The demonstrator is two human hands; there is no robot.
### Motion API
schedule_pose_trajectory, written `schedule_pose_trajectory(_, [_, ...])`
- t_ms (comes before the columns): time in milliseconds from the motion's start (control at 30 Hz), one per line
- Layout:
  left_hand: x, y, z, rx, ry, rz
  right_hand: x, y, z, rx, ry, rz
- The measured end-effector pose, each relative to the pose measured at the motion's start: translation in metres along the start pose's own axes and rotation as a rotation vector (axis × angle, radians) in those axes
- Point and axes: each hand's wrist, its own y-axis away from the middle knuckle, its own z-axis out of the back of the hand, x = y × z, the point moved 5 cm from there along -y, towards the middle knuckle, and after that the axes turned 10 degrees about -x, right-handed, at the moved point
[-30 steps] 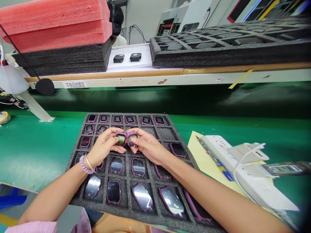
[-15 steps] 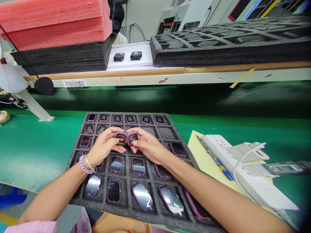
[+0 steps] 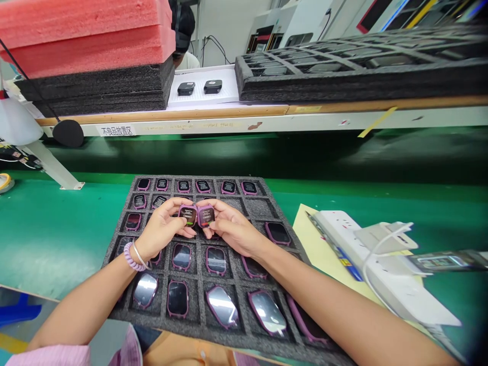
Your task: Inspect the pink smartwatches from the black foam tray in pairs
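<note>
My left hand (image 3: 164,230) is closed around a purple smartwatch case (image 3: 187,214), its thumb on the lower part of the lit screen near a green bar. Beside it, touching or almost touching, a second purple smartwatch case (image 3: 206,216) is in my right hand (image 3: 233,230), with the thumb at the screen's lower edge by a red bar. Both screens face me and show small text. Beneath my hands lies a dark grey foam tray (image 3: 164,300) whose compartments hold several more purple watch cases (image 3: 178,299). In the far rows some screens are lit with text; my hands and forearms hide part of the tray.
A white power strip (image 3: 366,254) with a cable, a blue pen (image 3: 349,267) and yellow paper (image 3: 301,229) lie at right. Across the back runs a shelf with red foam (image 3: 87,46), two black watch cases (image 3: 212,86) and another foam tray (image 3: 343,84). A person sits behind.
Both thumbs have shifted slightly on the screens, and the screen text shows more clearly. The two watches stay held side by side; the whole view has drifted a little.
</note>
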Motion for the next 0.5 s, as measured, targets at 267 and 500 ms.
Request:
schedule_pose_trajectory(267, [-0.033, 0.022, -0.014, 0.032, 0.1, -0.097, 0.012, 0.0, -0.005, 0.012, -0.04, 0.029])
schedule_pose_trajectory(500, [-0.079, 0.155, -0.06, 0.576, 0.42, 0.052, 0.077, 0.069, -0.053, 0.275, 0.161, 0.181])
